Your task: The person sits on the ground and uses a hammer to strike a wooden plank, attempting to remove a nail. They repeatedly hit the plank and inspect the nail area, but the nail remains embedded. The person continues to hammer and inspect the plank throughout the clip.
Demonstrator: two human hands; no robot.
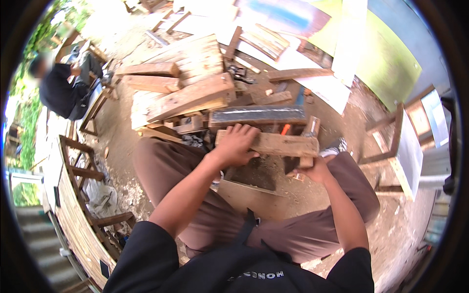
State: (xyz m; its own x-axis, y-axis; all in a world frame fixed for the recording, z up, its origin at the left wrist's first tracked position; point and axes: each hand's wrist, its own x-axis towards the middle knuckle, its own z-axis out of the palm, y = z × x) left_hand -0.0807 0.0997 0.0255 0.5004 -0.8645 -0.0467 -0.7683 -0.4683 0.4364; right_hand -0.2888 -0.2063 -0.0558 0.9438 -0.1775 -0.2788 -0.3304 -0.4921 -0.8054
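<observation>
A short, thick wooden board [278, 143] lies level in front of me, between my knees. My left hand [238, 145] is wrapped over its left end, fingers on top and thumb at the near edge. At the board's right end a narrower wood piece [311, 128] crosses it, showing beyond and below it. My right hand [312, 171] grips the near lower end of this crosspiece; some fingers are hidden underneath. Just beyond the board is a long wooden block with a dark grey top [264, 114]. A small orange object [285, 129] stands between them.
Thick timber beams [195, 99] lie on a plank platform [200, 53] ahead left. Wood offcuts [273, 98] litter the ground. A wooden frame with a white panel [405, 151] stands right, a long plank bench [80, 224] left. Another person [63, 90] sits far left.
</observation>
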